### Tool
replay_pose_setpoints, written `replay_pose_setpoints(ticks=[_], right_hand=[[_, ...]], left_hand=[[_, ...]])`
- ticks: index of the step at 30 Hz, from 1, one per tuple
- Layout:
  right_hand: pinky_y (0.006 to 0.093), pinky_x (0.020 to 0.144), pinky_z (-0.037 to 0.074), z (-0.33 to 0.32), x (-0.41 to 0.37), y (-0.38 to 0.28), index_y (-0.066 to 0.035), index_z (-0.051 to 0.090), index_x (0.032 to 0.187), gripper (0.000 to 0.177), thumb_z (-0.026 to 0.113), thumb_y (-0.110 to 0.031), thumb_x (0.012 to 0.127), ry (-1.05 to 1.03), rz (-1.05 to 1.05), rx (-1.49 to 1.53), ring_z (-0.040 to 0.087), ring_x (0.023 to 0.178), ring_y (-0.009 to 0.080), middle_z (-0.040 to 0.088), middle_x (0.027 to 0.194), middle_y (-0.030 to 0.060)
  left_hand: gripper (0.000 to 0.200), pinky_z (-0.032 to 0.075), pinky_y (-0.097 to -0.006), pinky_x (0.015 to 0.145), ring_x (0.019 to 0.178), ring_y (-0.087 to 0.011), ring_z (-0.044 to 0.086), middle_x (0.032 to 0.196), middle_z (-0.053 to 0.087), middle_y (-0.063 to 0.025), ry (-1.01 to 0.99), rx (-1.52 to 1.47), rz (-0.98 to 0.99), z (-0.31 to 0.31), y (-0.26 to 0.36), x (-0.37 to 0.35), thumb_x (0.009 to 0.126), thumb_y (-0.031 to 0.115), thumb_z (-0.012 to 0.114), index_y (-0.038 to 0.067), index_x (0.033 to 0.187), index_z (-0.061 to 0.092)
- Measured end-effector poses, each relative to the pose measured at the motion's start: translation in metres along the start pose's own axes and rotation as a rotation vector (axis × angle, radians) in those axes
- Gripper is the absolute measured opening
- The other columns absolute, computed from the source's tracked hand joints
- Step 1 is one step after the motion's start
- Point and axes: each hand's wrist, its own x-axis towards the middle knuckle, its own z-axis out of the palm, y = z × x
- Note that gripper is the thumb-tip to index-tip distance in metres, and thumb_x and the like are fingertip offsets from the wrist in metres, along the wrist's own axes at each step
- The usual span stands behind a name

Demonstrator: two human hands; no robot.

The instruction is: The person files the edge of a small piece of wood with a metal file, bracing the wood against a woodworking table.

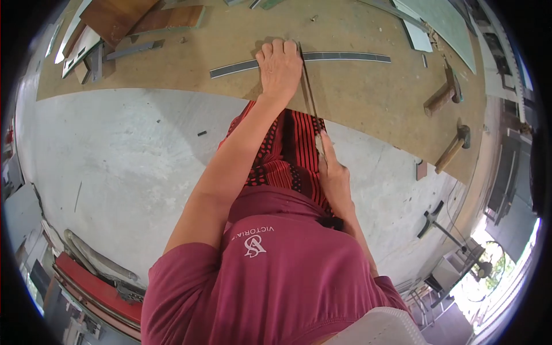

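A long narrow grey strip with pale edges (pixel 348 56) lies across the brown board tabletop. My left hand (pixel 280 69) presses down on it, fingers curled over its far edge. In my right hand (pixel 333 172), near my lap, is the pale handle of a hand saw (pixel 309 89). Its thin dark blade is seen almost edge-on, pointing away from me. The blade crosses the strip just right of my left hand. Whether its teeth have cut into the strip I cannot make out.
Two hammers (pixel 445 98) (pixel 454 149) lie at the table's right side. Wooden offcuts (pixel 167 20) are piled at the far left, with pale panels (pixel 443 29) at the far right. A red bench (pixel 98 287) stands on the concrete floor (pixel 126 149), lower left.
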Motion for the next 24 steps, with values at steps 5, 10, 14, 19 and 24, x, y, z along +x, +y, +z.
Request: replay_pose_setpoints(ticks=[5, 10, 14, 19, 24], right_hand=[[0.0516, 0.06, 0.047, 0.001, 0.07, -0.017, -0.024, 0.035, 0.143, 0.054, 0.048, -0.011, 0.092, 0.038, -0.083, -0.102, 0.06, 0.068, 0.0444, 0.063, 0.079, 0.0249], [0.0529, 0.06, 0.046, 0.007, 0.052, -0.012, -0.025, 0.033, 0.144, 0.056, 0.049, -0.013, 0.092, 0.101, -0.163, -0.104, 0.06, 0.07, 0.0453, 0.063, 0.078, 0.0243], [0.0512, 0.06, 0.043, 0.0, 0.003, -0.001, -0.024, 0.034, 0.144, 0.054, 0.048, -0.01, 0.093, -0.029, 0.056, 0.033, 0.057, 0.071, 0.0474, 0.059, 0.082, 0.0293], [0.0524, 0.058, 0.042, 0.003, 0.042, -0.008, -0.024, 0.034, 0.144, 0.053, 0.047, -0.01, 0.094, 0.003, -0.042, -0.028, 0.056, 0.067, 0.0475, 0.06, 0.079, 0.0287], [0.053, 0.057, 0.046, 0.006, 0.066, -0.014, -0.024, 0.035, 0.143, 0.054, 0.051, -0.013, 0.092, 0.12, -0.172, -0.09, 0.06, 0.064, 0.044, 0.061, 0.072, 0.0247]], left_hand=[[0.016, 0.036, -0.0453, 0.077, 0.089, -0.0328, 0.049, 0.094, 0.054, -0.0107, 0.025, 0.009, -0.009, 0.002, -0.001, 0.002, 0.081, 0.014, 0.062, 0.009, 0.091, 0.051], [0.016, 0.036, -0.0458, 0.076, 0.089, -0.0328, 0.049, 0.094, 0.054, -0.0107, 0.048, -0.002, -0.007, 0.002, 0.0, 0.003, 0.081, 0.013, 0.063, 0.009, 0.091, 0.051], [0.017, 0.037, -0.0465, 0.075, 0.089, -0.0329, 0.049, 0.093, 0.053, -0.0106, 0.039, 0.011, 0.008, 0.002, -0.002, 0.001, 0.08, 0.013, 0.063, 0.009, 0.091, 0.049], [0.018, 0.036, -0.0465, 0.076, 0.089, -0.0328, 0.05, 0.093, 0.054, -0.0109, 0.064, 0.005, 0.021, 0.003, 0.0, 0.002, 0.08, 0.012, 0.063, 0.009, 0.092, 0.049], [0.019, 0.037, -0.0459, 0.075, 0.088, -0.0325, 0.05, 0.093, 0.054, -0.011, 0.073, 0.003, 0.03, 0.0, -0.002, 0.002, 0.08, 0.013, 0.063, 0.009, 0.093, 0.05]])
